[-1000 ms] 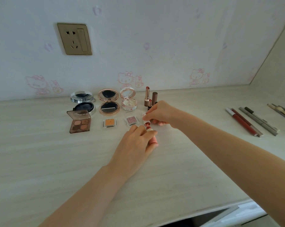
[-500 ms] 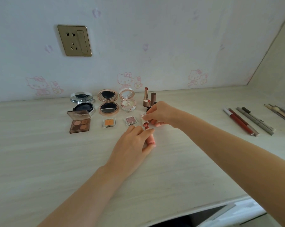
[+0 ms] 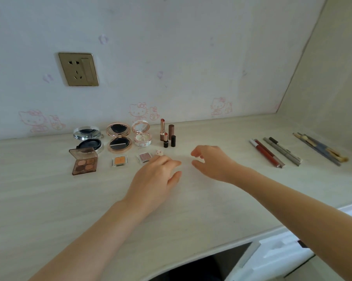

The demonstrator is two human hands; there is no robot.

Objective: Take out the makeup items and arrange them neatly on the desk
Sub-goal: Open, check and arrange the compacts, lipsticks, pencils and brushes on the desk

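Most makeup is lined up on the counter [image 3: 191, 199] near the socket [image 3: 78, 69]; the left hand [image 3: 154, 177] lies flat and the right hand [image 3: 211, 161] is loosely curled, both empty; little seems left.

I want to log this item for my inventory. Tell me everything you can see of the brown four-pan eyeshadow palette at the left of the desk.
The eyeshadow palette is a small square case of translucent brown plastic, by its look. It lies open and flat on the desk, its lid raised at the back. Four round pans show inside, in peach and brown tones. It sits at the left end of the front row, just in front of the silver compact. Neither hand touches it.
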